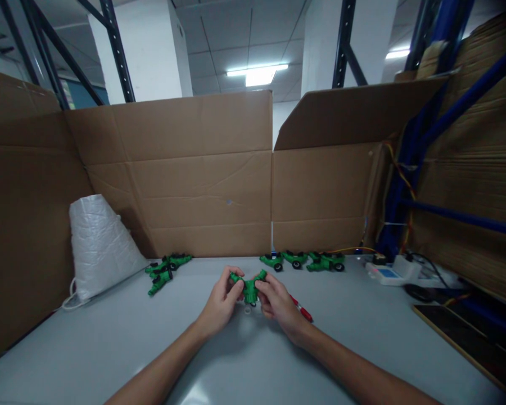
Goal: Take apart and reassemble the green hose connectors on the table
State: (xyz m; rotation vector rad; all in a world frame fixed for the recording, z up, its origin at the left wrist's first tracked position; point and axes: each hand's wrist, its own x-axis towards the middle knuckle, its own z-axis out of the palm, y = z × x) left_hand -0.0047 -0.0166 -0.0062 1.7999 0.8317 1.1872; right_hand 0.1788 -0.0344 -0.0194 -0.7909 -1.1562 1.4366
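Both hands hold one green plastic toy piece (250,292) just above the table, in the middle of the view. It has two arms spread upward in a Y shape, and a small dark part shows at its lower end. My left hand (224,298) pinches its left arm between thumb and fingers. On the other side my right hand (276,301) grips the right arm, its lower fingers curled under. A slim red tool (302,309) lies on the table behind my right hand, partly hidden by it. Just below the piece is a small clear round thing (247,310), too small to identify.
Green toy vehicles (295,259) with black wheels stand at the back right. More green toy parts (160,275) lie at the back left, beside a silvery padded bag (103,247). Cardboard walls (202,185) enclose the table (109,343). A power strip (390,274) with cables sits at right.
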